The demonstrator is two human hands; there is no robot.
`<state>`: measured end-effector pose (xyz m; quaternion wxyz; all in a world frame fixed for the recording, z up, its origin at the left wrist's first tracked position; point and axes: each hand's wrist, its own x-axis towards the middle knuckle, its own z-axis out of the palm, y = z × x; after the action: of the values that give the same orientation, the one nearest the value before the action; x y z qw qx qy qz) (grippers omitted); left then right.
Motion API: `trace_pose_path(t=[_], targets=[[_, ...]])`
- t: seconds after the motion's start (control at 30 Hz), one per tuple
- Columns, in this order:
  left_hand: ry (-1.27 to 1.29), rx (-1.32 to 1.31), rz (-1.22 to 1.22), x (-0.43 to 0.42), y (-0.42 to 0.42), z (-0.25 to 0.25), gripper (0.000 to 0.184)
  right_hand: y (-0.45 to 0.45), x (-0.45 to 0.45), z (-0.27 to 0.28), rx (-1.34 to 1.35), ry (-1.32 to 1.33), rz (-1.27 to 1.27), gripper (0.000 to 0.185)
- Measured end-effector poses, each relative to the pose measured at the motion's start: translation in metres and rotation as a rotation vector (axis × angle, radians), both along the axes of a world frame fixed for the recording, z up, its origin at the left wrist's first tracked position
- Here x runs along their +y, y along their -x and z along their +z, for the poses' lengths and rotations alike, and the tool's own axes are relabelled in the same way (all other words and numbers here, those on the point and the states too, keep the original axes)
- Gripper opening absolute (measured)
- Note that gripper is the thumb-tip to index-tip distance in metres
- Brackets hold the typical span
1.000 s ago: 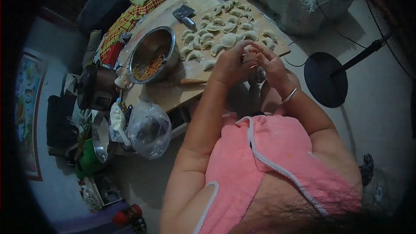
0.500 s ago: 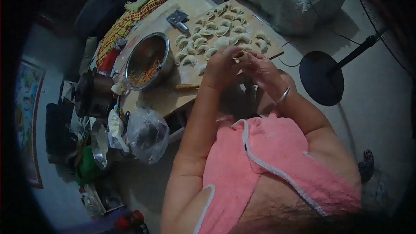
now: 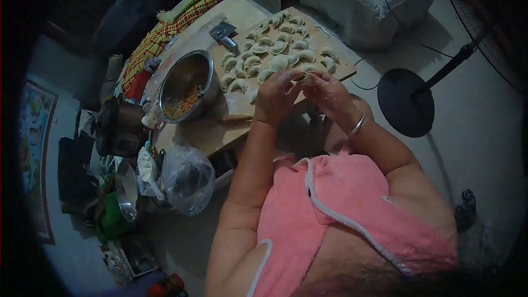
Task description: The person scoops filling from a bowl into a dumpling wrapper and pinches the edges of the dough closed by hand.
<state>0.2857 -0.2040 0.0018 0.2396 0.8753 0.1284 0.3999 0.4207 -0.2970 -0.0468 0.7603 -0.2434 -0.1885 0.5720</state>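
Between my two hands a dumpling (image 3: 303, 78) is held up by the fingertips, in front of the near edge of a wooden board. My left hand (image 3: 274, 98) pinches it from the left, and my right hand (image 3: 332, 98), with a silver bangle at the wrist, pinches the other side. Fingers cover much of the dough. Several rows of folded dumplings (image 3: 279, 47) lie on the board (image 3: 342, 66) just beyond my hands. To the left stands a metal bowl (image 3: 208, 94) with orange-brown filling (image 3: 184, 103) low inside it.
A cleaver (image 3: 223, 31) lies beyond the bowl, and a rolling pin (image 3: 237, 117) lies near the board's front edge. A plastic bag (image 3: 188, 179) hangs at the table's left front. A dark pot (image 3: 122, 127) is at far left. A fan base (image 3: 406, 102) stands on the floor at right.
The brown filling that showed between my fingers is now mostly covered by pale dough. My hands stay together at nearly the same spot. The view has tilted slightly, shifting the table downward.
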Motion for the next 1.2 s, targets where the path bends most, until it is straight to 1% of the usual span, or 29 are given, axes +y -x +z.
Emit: trace_pose_path(t=[0.07,0.17,0.4,0.47,0.53,0.6,0.63,0.7,0.73,0.8,0.83,0.9,0.97,1.0,1.07,1.13,1.2], targets=[[-0.108,-0.042,-0.060,0.007,-0.002,-0.007,0.023,-0.002,0.000,0.000,-0.010,-0.005,0.018,0.020],[-0.085,0.003,-0.047,0.001,0.000,0.002,0.021,0.000,-0.002,0.004,-0.014,-0.014,0.030,0.020],[-0.133,-0.035,-0.055,0.003,0.001,0.001,0.018,0.001,-0.001,0.003,0.037,-0.099,0.058,0.019],[-0.130,-0.085,-0.094,0.005,-0.001,-0.001,0.016,0.002,-0.003,0.005,0.028,-0.063,0.046,0.020],[-0.122,-0.082,-0.092,0.002,-0.002,0.003,0.014,0.004,-0.005,0.010,0.017,-0.025,0.033,0.021],[-0.114,-0.079,-0.091,0.001,-0.003,0.004,0.013,0.006,-0.007,0.014,-0.103,-0.041,0.007,0.025],[-0.121,-0.069,-0.084,0.001,-0.003,0.004,0.013,0.005,-0.007,0.014,-0.103,-0.040,0.008,0.025],[-0.128,-0.060,-0.078,0.001,-0.004,0.004,0.013,0.004,-0.006,0.013,-0.269,0.018,-0.044,0.030],[-0.109,-0.049,-0.069,0.000,-0.004,0.004,0.013,0.003,-0.006,0.014,-0.269,0.019,-0.044,0.030],[-0.089,-0.038,-0.060,-0.001,-0.004,0.005,0.013,0.000,-0.007,0.018,-0.393,0.081,-0.051,0.031],[-0.080,-0.057,-0.077,-0.001,-0.005,0.006,0.013,-0.001,-0.007,0.019,-0.393,0.081,-0.051,0.031],[-0.071,-0.074,-0.094,-0.003,-0.005,0.011,0.013,-0.001,-0.007,0.022,-0.535,0.151,-0.096,0.030],[-0.288,-0.080,-0.129,-0.007,-0.004,0.020,0.012,-0.003,-0.009,0.023,-0.573,0.125,-0.116,0.028],[-0.288,-0.079,-0.129,-0.008,-0.005,0.019,0.012,-0.004,-0.010,0.023,-0.611,0.098,-0.137,0.026],[-0.061,-0.094,-0.106,-0.011,-0.006,0.015,0.011,-0.004,-0.008,0.023,-0.626,0.112,-0.152,0.025],[-0.041,-0.079,-0.093,-0.008,-0.006,0.013,0.012,-0.005,-0.009,0.024,-0.642,0.127,-0.166,0.024],[-0.019,-0.064,-0.079,-0.004,-0.007,0.009,0.012,-0.006,-0.011,0.028,-0.658,0.077,-0.147,0.023]])
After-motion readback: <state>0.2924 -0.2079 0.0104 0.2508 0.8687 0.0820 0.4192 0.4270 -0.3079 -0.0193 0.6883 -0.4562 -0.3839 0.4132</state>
